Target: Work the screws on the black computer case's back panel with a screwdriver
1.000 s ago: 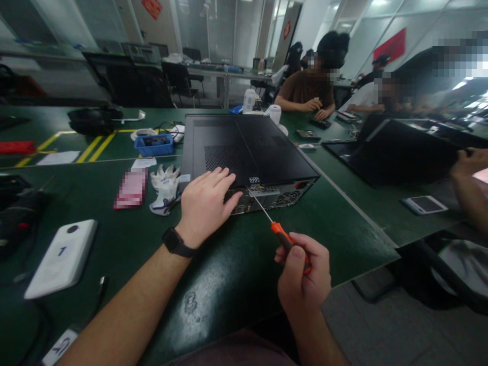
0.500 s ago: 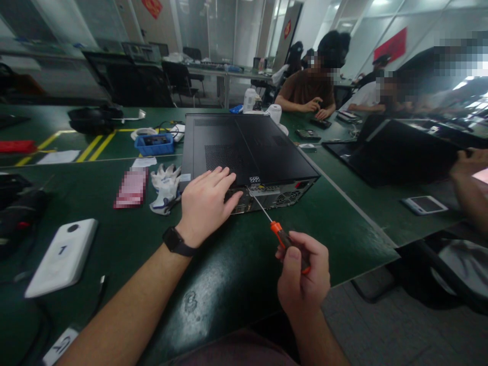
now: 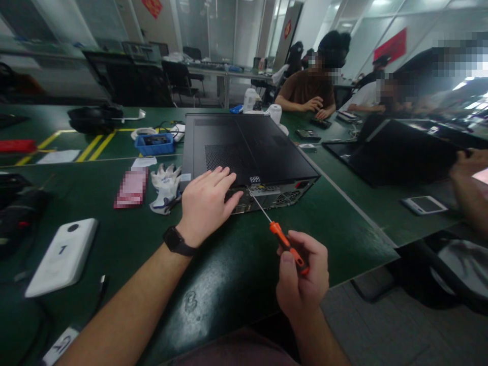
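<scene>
A black computer case point(image 3: 244, 147) lies flat on the green table point(image 3: 213, 264), its rear panel facing me. My left hand point(image 3: 206, 203) rests flat on the case's near left corner, fingers stretched out over the top edge. My right hand point(image 3: 303, 277) is closed round the orange handle of a screwdriver point(image 3: 280, 238). The thin shaft runs up and left, and its tip meets the rear panel at the case's upper edge. A dark watch sits on my left wrist.
White gloves point(image 3: 164, 185) and a blue tray point(image 3: 154, 144) lie left of the case. A white device marked 1 point(image 3: 63, 256) sits at the near left. A phone point(image 3: 424, 204) lies at the right. Other people sit at the far side, and someone's arm point(image 3: 470, 188) shows at the right edge.
My right hand has shifted slightly up and left on the screwdriver handle, fingers re-gripping it. The left hand and the case have not moved.
</scene>
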Motion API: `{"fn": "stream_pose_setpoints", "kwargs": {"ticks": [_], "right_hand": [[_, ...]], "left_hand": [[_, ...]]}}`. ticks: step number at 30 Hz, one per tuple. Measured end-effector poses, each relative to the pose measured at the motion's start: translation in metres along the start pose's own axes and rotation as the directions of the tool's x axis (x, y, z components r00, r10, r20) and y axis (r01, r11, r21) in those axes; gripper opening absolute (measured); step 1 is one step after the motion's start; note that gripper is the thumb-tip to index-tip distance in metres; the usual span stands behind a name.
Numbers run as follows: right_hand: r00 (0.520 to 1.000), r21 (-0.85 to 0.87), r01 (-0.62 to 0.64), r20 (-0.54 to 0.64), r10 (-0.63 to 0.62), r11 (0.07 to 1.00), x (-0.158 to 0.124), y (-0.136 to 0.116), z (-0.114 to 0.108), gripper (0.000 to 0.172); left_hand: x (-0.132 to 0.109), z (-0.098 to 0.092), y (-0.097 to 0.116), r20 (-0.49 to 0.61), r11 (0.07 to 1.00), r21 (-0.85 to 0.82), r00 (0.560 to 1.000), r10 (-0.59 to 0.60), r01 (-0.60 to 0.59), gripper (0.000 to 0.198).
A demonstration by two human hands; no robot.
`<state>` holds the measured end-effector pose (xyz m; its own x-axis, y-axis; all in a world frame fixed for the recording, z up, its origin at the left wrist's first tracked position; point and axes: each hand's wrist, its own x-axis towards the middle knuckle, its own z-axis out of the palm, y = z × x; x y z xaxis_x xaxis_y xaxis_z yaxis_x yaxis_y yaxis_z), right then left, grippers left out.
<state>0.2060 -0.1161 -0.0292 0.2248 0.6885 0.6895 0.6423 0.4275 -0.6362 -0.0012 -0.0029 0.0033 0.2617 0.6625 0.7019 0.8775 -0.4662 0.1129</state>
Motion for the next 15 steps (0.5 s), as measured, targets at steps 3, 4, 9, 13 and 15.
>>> {"fn": "stream_pose_setpoints", "kwargs": {"ticks": [3,4,9,13,15], "right_hand": [[0.999,-0.032,0.023,-0.024,-0.024,0.999,0.0008,0.0002,-0.0001,0.024],[0.999,-0.046,0.024,-0.032,-0.025,0.999,0.0007,0.0008,0.0004,0.023],[0.999,-0.019,-0.030,-0.035,0.029,0.999,-0.0010,0.0021,0.0028,0.020],[1.000,-0.034,-0.002,-0.010,0.002,0.999,0.0010,-0.0017,0.0010,0.025],[0.999,-0.065,0.045,-0.013,-0.046,0.997,0.0026,-0.0034,0.0007,0.027]], "left_hand": [[-0.0003,0.0007,-0.0004,0.005,1.000,0.001,1.000,0.000,0.000,0.036],[-0.0003,0.0008,-0.0004,0.005,1.000,0.000,1.000,0.000,0.000,0.036],[-0.0001,0.0001,-0.0002,0.011,1.000,-0.003,1.000,-0.004,0.004,0.035],[0.0000,-0.0003,-0.0002,0.025,1.000,-0.018,1.000,-0.015,0.016,0.035],[0.0000,-0.0002,-0.0002,0.026,1.000,-0.020,0.999,-0.020,0.020,0.035]]}}
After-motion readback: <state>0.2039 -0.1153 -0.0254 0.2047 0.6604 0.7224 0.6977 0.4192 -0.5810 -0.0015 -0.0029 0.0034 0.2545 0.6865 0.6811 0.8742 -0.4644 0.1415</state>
